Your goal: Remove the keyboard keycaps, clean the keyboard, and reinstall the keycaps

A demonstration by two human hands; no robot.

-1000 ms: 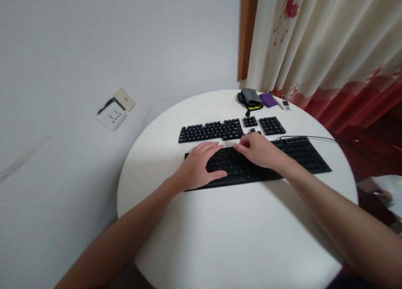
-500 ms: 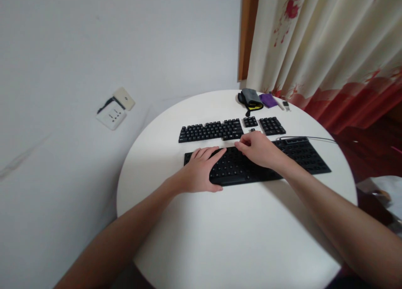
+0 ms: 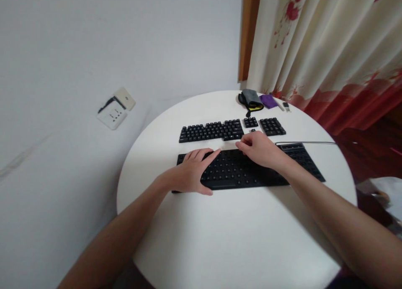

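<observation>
A black keyboard base (image 3: 230,169), its keycaps off and rows of small switch stems showing, lies across the white round table. My left hand (image 3: 191,172) spans its left part, thumb at the front edge and fingers at the back edge, gripping it. Over the back edge, my right hand (image 3: 260,150) is closed in a pinch; what its fingertips hold, if anything, is hidden. Behind the base sit the removed black keycaps in groups: a main block (image 3: 210,131), a small cluster (image 3: 250,122) and a number pad block (image 3: 272,126).
A cable (image 3: 309,143) runs right from the base. At the table's far edge are a grey and black pouch (image 3: 251,97), a purple cloth (image 3: 269,101) and a small dark-and-silver item (image 3: 286,106). A wall with a socket (image 3: 112,115) stands left, a curtain (image 3: 329,50) right.
The keyboard base has slid left and turned a little, and my left hand has moved left with it. My right hand stays nearly in place, still pinched.
</observation>
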